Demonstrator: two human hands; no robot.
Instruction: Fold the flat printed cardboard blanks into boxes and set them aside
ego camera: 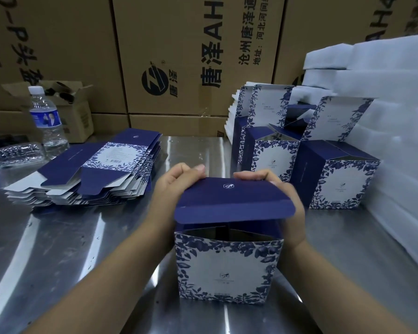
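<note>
Lid-closing step — the blue-and-white floral cardboard box [227, 266] stands on the steel table [82, 249]; left hand [171, 189] and right hand [298, 220] curl their fingers over its navy lid flap [232, 201], whose tongue likely needs tucking in next

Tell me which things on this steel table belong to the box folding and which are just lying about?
Part of the job:
half-folded blue-and-white printed cardboard box, lid flap not yet tucked
stack of flat blue printed cardboard blanks
folded blue-and-white boxes standing on the right

Just lying about:
clear plastic water bottle
small open brown carton
big brown printed cartons behind
</note>
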